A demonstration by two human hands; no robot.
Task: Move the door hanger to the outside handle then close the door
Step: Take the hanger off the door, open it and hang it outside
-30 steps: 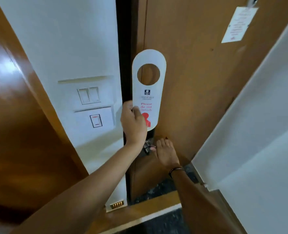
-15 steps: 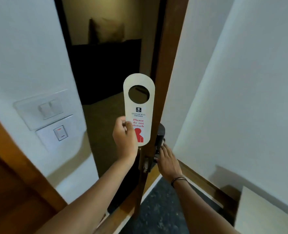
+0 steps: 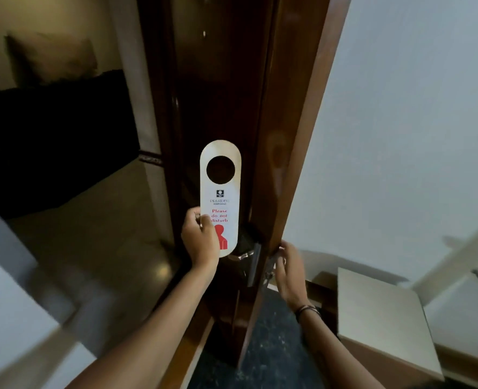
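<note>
My left hand (image 3: 200, 240) holds a white door hanger (image 3: 220, 197) upright by its lower left edge; it reads "Please do not disturb" in red and has a round hole near the top. The brown wooden door (image 3: 288, 136) stands open, seen edge-on, its dark outer face to the left. The hanger's lower end hides part of the black lock plate and the metal outside handle (image 3: 242, 256). My right hand (image 3: 287, 272) grips the inside handle on the door's right side, mostly hidden by the fingers.
A dim corridor with a beige floor (image 3: 92, 248) opens to the left, with a dark wall panel (image 3: 50, 141) beyond. A pale wall (image 3: 414, 122) rises on the right. A low beige surface (image 3: 381, 318) sits at the lower right, over dark speckled flooring (image 3: 274, 346).
The door has swung further open and my view has turned toward its outer face. My left hand has carried the hanger closer to the outside handle. The light switches have left the view.
</note>
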